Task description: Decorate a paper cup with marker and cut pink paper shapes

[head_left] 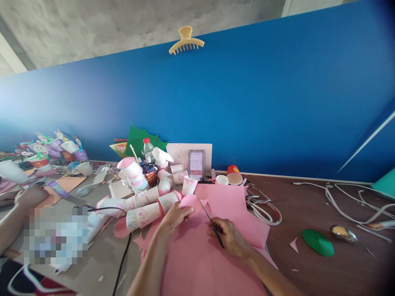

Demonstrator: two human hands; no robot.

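My left hand [175, 217] is closed on a rounded piece of pink paper [190, 202], its thumb pressed on the near edge. In my right hand [230, 236] is a pair of dark scissors [213, 226], the blades pointing up and left beside the pink piece. Both hands are above a large sheet of pink paper [200, 263] with jagged edges. Just left of my left hand lie paper cups [143, 216] with coloured drawings, nested in rows. A cup with pink drawings [189, 186] stands behind the pink piece.
A red paper cup [234, 176] and white cables [265, 209] lie behind and right. On the brown tabletop [296, 279] are a green cone-shaped paper [318, 242] and a shiny metallic item [343, 233]. Another person's hand [29, 196] is at the left. A blue partition [262, 102] stands behind.
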